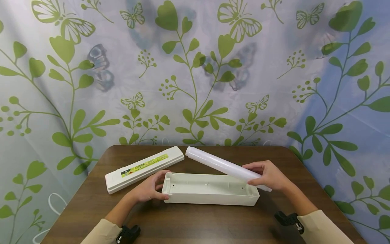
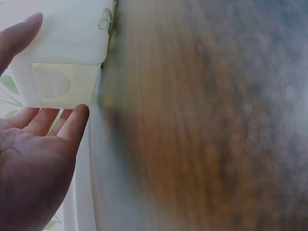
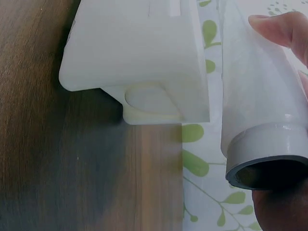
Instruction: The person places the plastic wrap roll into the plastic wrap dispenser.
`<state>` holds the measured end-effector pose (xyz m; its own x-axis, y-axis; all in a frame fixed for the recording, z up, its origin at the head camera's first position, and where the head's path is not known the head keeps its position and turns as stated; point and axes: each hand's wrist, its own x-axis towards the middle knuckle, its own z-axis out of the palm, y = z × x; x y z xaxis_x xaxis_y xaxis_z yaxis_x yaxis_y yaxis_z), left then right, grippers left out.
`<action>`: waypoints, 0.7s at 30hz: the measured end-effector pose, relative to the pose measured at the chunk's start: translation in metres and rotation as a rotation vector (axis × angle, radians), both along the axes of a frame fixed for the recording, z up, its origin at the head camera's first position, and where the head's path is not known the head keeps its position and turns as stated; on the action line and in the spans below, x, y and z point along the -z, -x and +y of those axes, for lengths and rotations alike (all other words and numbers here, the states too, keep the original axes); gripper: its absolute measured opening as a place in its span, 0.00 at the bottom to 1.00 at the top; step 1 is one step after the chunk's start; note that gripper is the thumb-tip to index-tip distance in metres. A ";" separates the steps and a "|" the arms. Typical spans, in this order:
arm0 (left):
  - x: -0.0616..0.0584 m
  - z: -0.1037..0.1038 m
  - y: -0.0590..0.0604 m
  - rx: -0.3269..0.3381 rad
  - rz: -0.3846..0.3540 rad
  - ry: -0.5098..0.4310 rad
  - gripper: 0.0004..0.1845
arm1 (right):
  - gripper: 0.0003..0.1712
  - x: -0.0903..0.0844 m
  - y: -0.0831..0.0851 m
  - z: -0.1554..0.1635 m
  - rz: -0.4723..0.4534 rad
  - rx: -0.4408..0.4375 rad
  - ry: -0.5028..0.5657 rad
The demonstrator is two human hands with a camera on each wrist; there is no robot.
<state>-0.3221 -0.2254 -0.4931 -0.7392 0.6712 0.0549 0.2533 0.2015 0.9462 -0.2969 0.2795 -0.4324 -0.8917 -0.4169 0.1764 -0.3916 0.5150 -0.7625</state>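
A white roll of plastic wrap [image 1: 217,162] slants above the right part of a long white open box [image 1: 210,199]. My right hand [image 1: 269,176] grips the roll near its right end, thumb on the near side. In the right wrist view the hollow end of the roll's core [image 3: 272,173] faces the camera, beside the box end [image 3: 159,103]. My left hand [image 1: 149,186] holds the left end of the box, thumb at the front wall and fingers at the back. The left wrist view shows the thumb [image 2: 21,38] and fingertips on either side of that box end [image 2: 62,84].
A long white lid [image 1: 144,169] with a yellow-green label lies at an angle behind my left hand. Everything rests on a brown wooden table [image 1: 207,223]. A curtain [image 1: 195,84] printed with leaves and butterflies hangs behind the table's far edge.
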 end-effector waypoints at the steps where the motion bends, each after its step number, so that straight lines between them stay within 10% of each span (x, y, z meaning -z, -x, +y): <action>1: 0.000 0.000 0.000 -0.002 0.001 0.003 0.49 | 0.29 0.000 0.001 -0.001 -0.002 -0.009 0.001; 21: -0.001 0.000 -0.001 -0.006 -0.023 0.008 0.50 | 0.27 -0.004 0.009 -0.017 -0.068 -0.145 0.023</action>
<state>-0.3207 -0.2255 -0.4926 -0.7445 0.6669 0.0320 0.2299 0.2111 0.9500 -0.3061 0.2626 -0.4282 -0.8328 -0.5383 0.1291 -0.4078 0.4389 -0.8007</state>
